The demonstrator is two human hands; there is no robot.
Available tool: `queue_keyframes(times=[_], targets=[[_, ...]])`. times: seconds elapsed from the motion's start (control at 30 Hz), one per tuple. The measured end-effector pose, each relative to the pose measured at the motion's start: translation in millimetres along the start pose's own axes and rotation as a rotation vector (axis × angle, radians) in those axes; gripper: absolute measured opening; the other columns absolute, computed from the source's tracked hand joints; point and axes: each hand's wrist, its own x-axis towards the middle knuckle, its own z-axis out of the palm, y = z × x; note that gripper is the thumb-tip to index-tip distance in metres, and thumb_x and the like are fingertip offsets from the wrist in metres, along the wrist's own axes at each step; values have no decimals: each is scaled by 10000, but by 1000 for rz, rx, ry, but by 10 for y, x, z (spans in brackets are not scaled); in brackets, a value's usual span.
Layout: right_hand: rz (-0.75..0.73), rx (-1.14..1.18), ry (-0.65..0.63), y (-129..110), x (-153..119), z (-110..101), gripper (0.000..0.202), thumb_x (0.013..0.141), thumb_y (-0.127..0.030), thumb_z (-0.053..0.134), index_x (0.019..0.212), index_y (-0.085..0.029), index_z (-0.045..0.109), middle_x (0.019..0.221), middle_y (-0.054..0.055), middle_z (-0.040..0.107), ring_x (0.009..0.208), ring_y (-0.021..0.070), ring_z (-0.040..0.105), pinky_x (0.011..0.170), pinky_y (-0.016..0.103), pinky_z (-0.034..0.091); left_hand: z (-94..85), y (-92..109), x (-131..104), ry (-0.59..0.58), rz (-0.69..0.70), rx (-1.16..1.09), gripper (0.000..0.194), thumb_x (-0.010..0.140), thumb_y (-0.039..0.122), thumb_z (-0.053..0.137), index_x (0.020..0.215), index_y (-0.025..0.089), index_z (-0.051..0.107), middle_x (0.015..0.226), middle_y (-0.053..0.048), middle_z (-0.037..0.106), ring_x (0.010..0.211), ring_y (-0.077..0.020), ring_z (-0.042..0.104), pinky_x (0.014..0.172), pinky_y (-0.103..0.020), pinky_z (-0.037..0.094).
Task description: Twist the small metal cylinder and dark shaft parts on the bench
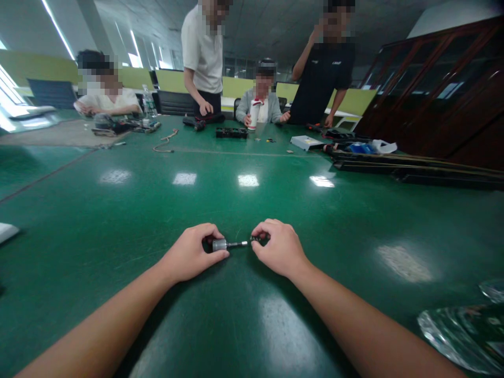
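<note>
My left hand (193,253) grips a silver metal cylinder (219,245) between thumb and fingers. From the cylinder a thin dark shaft (236,244) with a bright tip points right, lying level just over the green table (252,294). Facing it, my right hand (279,247) pinches a small dark piece (256,239) with light specks. Its kind is too small to make out, and the fingers cover part of it. A narrow gap shows between the shaft's tip and my right fingertips.
Plastic bottles (464,336) lie at the lower right. A white object (7,232) juts in at the left edge. Across the table are a black block-shaped part (231,133), a cord (165,140), a silver box (307,143) and long dark strips (417,167). Several people are around the far side.
</note>
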Motion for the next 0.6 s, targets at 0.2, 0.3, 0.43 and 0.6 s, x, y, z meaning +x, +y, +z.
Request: queue_keyframes(times=[0.2,0.3,0.43,0.6], targets=[[-48,73,-58,-34,-25,28,100,694,-159,678,766,-222,707,765,10,658,762,177,578,699,298,417,-8,10,-4,-3,6,0,180,765,322,727,839,178,648,819,-6,658,760,-179,597,685,-271,434],[-98,160,-95,-61,-32,45,120,708,-152,695,804,-218,724,785,13,684,777,178,596,734,311,443,-12,-13,-2,-18,17,-6,194,762,330,735,854,180,654,821,-6,656,761,-178,595,686,-270,433],[-191,345,-177,-80,-33,75,364,691,-63,691,1027,-203,708,858,18,706,794,160,622,770,303,479,-11,-52,5,-47,61,-23,212,761,317,739,907,188,658,881,-12,661,814,-183,603,729,-277,444],[-208,333,-173,-74,-34,107,331,715,-66,685,1017,-201,707,844,19,702,779,158,620,768,311,474,-22,-51,-5,-66,64,-21,224,761,322,742,914,184,653,881,-15,655,818,-184,601,729,-277,446]])
